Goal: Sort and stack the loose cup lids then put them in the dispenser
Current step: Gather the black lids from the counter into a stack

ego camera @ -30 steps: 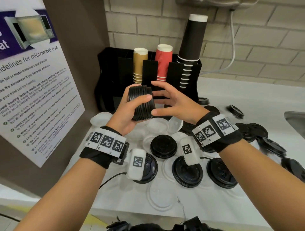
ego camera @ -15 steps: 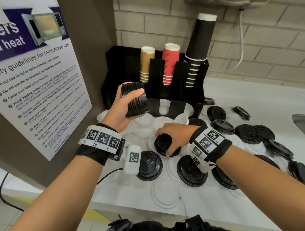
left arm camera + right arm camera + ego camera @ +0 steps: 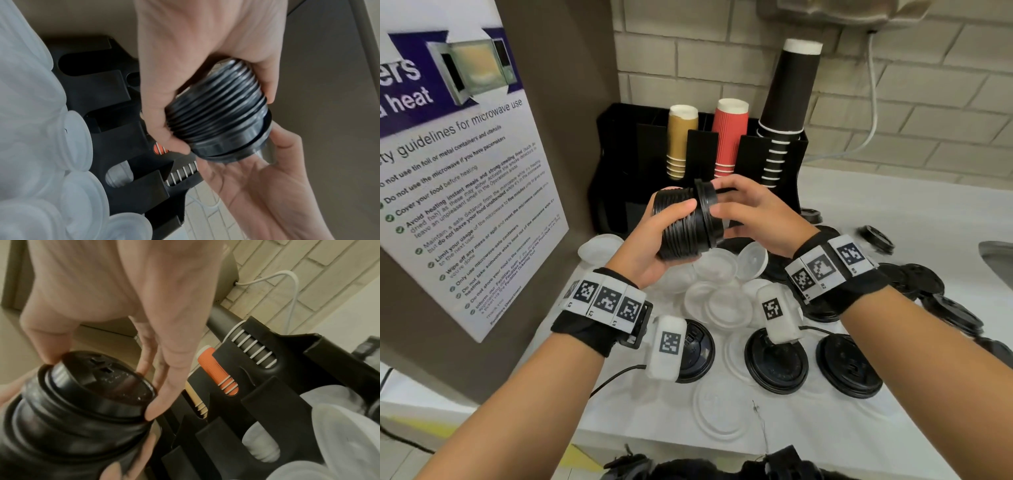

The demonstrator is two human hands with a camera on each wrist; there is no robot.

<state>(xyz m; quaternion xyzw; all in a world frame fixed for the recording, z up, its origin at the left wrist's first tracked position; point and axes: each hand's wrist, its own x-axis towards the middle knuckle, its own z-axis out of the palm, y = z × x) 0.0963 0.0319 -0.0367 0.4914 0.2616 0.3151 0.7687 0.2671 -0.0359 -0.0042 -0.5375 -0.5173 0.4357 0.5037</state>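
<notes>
1. head view: left hand (image 3: 654, 240) wraps a sideways stack (image 3: 681, 224) of black lids, held above the counter (image 3: 893, 212) before the dispenser (image 3: 619, 164); right hand (image 3: 753, 214) presses a lid (image 3: 709, 212) onto its end
2. left wrist view: fingers (image 3: 162, 116) curl round the stack (image 3: 216, 113)
3. right wrist view: fingertips (image 3: 158, 404) pinch the lid (image 3: 98, 386) rim, not fully seated; step: stacking; next, push it square

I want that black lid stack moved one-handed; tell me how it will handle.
Probably light: the left hand alone spans the lid stack. Likely to bend or fan apart, being separate nested lids held sideways. The end lid under the right hand sits askew, so it may slip off.
</notes>
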